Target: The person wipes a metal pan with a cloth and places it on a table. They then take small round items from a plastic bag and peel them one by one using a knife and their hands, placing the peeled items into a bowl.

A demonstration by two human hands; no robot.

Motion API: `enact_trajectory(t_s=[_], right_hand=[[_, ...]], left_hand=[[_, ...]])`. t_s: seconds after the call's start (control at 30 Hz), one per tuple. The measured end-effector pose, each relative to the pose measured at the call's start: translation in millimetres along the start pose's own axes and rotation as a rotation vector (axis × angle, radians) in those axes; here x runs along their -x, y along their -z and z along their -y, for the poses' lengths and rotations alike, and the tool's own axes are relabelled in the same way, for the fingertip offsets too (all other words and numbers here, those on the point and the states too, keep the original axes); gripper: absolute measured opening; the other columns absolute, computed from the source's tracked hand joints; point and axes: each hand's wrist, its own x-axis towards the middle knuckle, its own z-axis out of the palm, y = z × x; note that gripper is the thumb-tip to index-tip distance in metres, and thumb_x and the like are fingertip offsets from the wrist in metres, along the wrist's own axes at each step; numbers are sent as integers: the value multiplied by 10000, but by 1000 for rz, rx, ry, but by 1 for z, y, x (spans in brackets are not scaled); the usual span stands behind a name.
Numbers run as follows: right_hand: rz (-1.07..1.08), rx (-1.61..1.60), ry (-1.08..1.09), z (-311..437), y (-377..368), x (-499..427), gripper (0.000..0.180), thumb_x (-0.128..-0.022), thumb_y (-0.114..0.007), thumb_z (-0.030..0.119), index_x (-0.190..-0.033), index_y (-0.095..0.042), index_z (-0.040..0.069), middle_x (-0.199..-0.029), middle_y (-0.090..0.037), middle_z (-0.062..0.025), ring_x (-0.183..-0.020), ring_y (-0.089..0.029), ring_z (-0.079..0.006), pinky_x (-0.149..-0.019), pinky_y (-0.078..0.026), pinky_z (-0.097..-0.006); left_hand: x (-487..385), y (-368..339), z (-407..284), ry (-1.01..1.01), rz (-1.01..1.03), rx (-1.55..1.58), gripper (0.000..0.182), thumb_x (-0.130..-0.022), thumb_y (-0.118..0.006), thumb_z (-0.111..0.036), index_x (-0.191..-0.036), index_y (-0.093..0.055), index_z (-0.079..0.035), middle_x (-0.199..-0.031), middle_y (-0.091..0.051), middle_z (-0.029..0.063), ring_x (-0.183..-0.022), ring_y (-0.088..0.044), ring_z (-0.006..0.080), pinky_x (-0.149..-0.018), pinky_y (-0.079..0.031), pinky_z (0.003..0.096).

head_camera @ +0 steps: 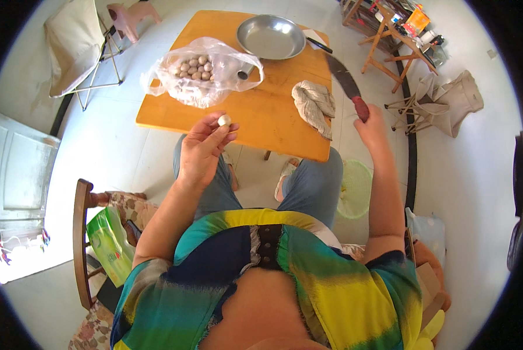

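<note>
Between the fingertips of my left hand (207,146) is a small pale round nut or ball (224,120), held just over the near edge of the wooden table (261,127). My right hand (372,127) grips the red handle of a large curved knife (346,78), raised beyond the table's right edge with its blade pointing up and away. On the table, a clear plastic bag (200,94) holds several brownish round nuts (196,68) and a metal tube (244,72). Behind it to the right stands a round metal pan (271,37). A crumpled beige cloth (315,107) lies near the right edge.
A black-handled knife (319,44) lies beside the pan on white paper. A green mesh basket (354,189) is on the floor by my right knee. Folding chairs (75,48) and a pink stool (132,19) stand at the left; a wooden rack (390,39) holds small items at the right.
</note>
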Motion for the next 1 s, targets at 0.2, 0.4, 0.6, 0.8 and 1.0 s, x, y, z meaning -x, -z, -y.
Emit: enact_trajectory(t_s=[0.2,0.4,0.6,0.8,1.0], right_hand=[[60,-1197,-152,59,-10,117,239,-1018,-559,206,-1092,-594,-19,-815,-636,-105,-638,-635,-186,-588,-529,-326],[186,-1438,-221,126,-21,169,314,-1091,-463,261,-1092,-595,-24,-811,-641,-105,-556,-605,-172,-532,-503,-298],[221,-1366,-85,156,-25,174,237,-1092,-468,220,-1136,-574,13,-930,-653,-80,-748,-636,-148,-649,-517,-280],[420,-1498,-120,163,-24,180,215,-1082,-508,228,-1141,-566,29,-908,-667,-85,-754,-635,-139,-663,-504,-268],[387,-1295,-24,160,-13,183,232,-1005,-658,203,-1119,-570,22,-867,-664,-37,-708,-594,-77,-614,-476,-231]], left_hand=[[32,-13,9,166,265,208,322,-1017,-593,-69,-1336,-599,-30,-1241,-659,115,-1045,-659,180,-823,-543,282],[47,-24,19,197,368,311,316,-1019,-583,-53,-1333,-609,-35,-1284,-645,152,-1015,-653,158,-789,-535,250],[63,-21,19,198,334,211,306,-1023,-577,-56,-1326,-604,-27,-1272,-649,146,-1038,-657,165,-815,-557,247],[76,-16,22,190,352,131,295,-1031,-568,-67,-1323,-597,-40,-1250,-661,124,-994,-652,154,-781,-544,261],[83,-21,29,204,355,53,306,-1050,-546,-102,-1350,-590,-59,-1192,-675,98,-922,-636,149,-759,-530,283]])
